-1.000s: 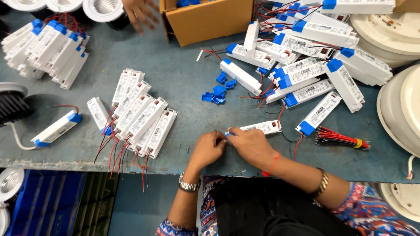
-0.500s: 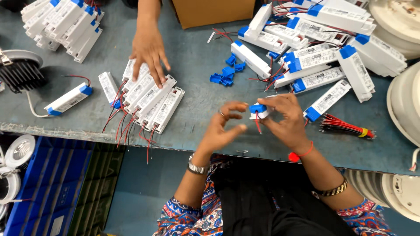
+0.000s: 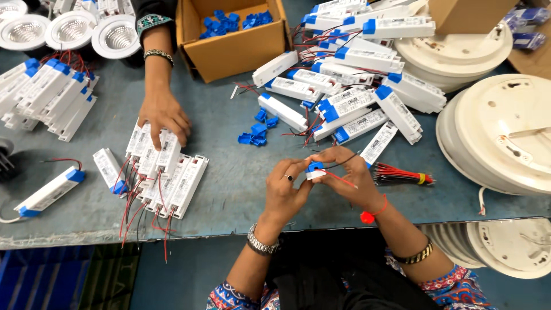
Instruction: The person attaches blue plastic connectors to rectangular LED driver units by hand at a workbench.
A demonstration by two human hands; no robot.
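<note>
caps (image 3: 235,22) in box (image 3: 241,54), drivers (image 3: 163,169) left of hands

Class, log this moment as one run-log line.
left hand: pinches driver's blue cap | right hand: holds it, red wire | co-worker's hand: on driver row

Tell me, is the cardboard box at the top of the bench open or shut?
Open. The cardboard box has its top flaps up, and loose blue plastic caps show inside on its floor.

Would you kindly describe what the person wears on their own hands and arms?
The left hand has a dark ring and a silver metal watch at the wrist. The right hand has a red thread at the wrist and a gold-and-black bangle. Patterned sleeves cover the upper arms.
</note>
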